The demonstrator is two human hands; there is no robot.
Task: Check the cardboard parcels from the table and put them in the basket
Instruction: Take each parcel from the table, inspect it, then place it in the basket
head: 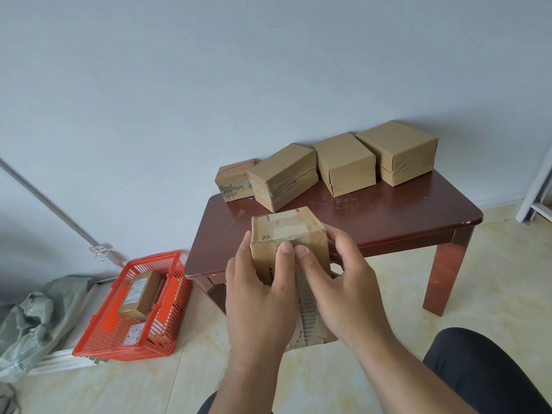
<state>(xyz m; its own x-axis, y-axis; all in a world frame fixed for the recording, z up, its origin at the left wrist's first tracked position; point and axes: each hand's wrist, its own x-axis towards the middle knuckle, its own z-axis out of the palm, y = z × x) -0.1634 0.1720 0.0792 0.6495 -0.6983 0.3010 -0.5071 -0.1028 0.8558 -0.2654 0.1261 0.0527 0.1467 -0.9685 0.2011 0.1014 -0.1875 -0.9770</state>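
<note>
Both hands, left hand [257, 282] and right hand [337, 282], have fingers [286, 249] pinching one parcel [286, 234]; its tape seems loose, so the parcel might slip short of the basket [98, 351].

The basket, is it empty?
No, the red basket on the floor already has a parcel lying inside it, and a second label shows beside that parcel.

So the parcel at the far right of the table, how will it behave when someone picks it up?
The far-right parcel is probably stiff: its cardboard faces look flat and the edges are sharp. It is unlikely to roll or tip, since it lies on a broad face on the table. The glossy tape on it may be slightly slippery, so two hands seem safer.
</note>
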